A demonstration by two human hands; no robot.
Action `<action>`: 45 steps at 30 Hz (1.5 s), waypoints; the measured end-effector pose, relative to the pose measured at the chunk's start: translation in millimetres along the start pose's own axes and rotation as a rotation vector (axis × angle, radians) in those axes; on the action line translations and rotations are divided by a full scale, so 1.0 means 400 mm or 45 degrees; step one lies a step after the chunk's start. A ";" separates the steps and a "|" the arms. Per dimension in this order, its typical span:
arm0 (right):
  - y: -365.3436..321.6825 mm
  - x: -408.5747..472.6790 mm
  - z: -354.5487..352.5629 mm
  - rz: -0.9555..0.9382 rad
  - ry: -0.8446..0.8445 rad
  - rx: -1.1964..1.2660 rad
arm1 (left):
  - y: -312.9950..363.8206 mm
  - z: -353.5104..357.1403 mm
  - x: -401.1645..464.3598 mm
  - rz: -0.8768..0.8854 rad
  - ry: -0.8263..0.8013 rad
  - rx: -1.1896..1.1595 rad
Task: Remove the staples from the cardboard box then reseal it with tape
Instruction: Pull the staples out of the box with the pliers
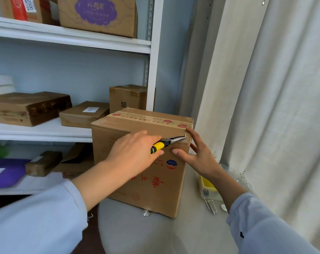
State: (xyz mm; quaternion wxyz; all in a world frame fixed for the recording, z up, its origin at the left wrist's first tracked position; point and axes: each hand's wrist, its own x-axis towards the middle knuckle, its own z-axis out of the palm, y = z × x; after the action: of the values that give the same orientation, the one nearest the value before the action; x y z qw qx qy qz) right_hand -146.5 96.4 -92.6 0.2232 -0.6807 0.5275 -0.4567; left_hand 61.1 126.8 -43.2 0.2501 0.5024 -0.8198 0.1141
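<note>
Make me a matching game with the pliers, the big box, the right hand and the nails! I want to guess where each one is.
Things:
1. pliers
2. cardboard box
3. right hand
4. nails

Places:
A. lying on the grey table, right of the box
B. held in the left hand, tips at the box's top right corner
C. standing on the grey table, in front of the shelves
D. spread open against the box's right edge

Pairs: 1-B, 2-C, 3-D, 4-A
</note>
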 end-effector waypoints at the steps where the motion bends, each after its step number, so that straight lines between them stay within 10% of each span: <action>1: 0.000 0.000 0.000 -0.003 0.004 0.001 | 0.005 0.010 -0.010 -0.022 0.044 -0.005; 16: 0.003 0.004 0.000 0.013 -0.003 0.001 | -0.010 -0.048 0.049 0.103 -0.102 0.161; 25: 0.001 0.003 0.002 -0.024 0.000 0.010 | 0.030 0.044 -0.043 -0.046 0.158 -0.003; 37: 0.001 0.002 0.005 0.006 -0.001 0.021 | -0.013 -0.062 0.059 0.119 -0.180 0.160; 45: -0.002 -0.002 0.008 0.006 0.003 0.013 | 0.012 0.026 -0.024 -0.015 0.072 -0.004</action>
State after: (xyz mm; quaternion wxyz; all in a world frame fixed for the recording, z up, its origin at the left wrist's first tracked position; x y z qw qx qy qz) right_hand -143.2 97.0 -93.9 0.2270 -0.6779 0.5270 -0.4597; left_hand 57.5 131.7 -56.9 0.2746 0.5033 -0.8097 0.1255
